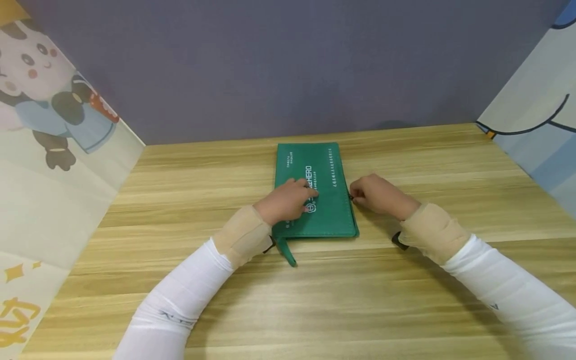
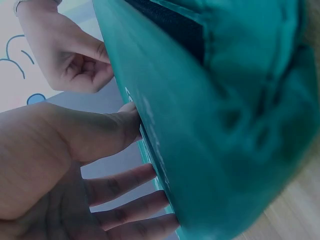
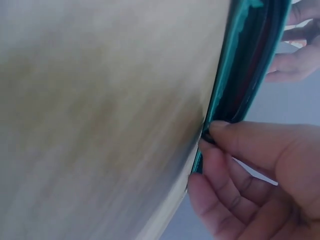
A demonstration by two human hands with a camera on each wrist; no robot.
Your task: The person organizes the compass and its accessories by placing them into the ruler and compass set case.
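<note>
A green zip pouch (image 1: 333, 215) with white printing lies flat on the wooden table, its short strap (image 1: 287, 251) sticking out at the near left corner. On its upper face my left hand (image 1: 288, 200) rests, the fingertips (image 2: 145, 172) touching the cover with fingers mostly straight. At the pouch's right edge my right hand (image 1: 378, 194) pinches the small dark zipper pull (image 3: 207, 136) between thumb and index finger. The right wrist view shows the zipped side gaping apart on the stretch nearer me, with a dark inside. What lies within cannot be made out.
The wooden table (image 1: 342, 300) stretches around the pouch on all sides. A grey-purple panel (image 1: 288, 70) stands along the back edge. Panels with cartoon prints (image 1: 49, 100) flank the table at left and right.
</note>
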